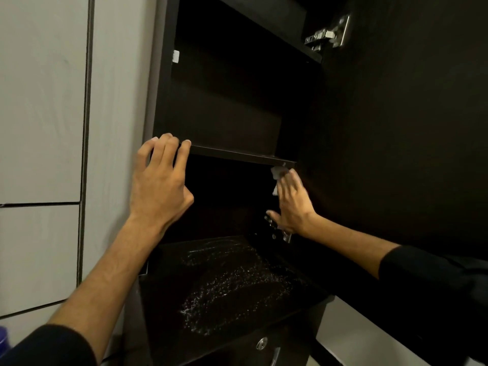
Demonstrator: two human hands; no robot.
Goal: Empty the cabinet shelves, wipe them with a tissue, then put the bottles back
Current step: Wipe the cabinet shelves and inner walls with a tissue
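Note:
The dark cabinet stands open with no bottles on its shelves. My left hand (161,178) holds the left end of the middle shelf's front edge (237,155), fingers hooked over it. My right hand (291,202) presses a crumpled white tissue (276,173) with straight fingers against the cabinet's inner right wall, just under that shelf's right end. The bottom shelf (219,283) shows a streaky, speckled wet sheen across its middle. No bottles are in view inside the cabinet.
The open cabinet door (409,128) stretches along the right, with metal hinges at the top (327,35) and beside my right wrist (280,231). A pale panelled wall (45,128) lies to the left. A drawer front with a lock (261,343) sits below. A blue object (3,339) peeks in at bottom left.

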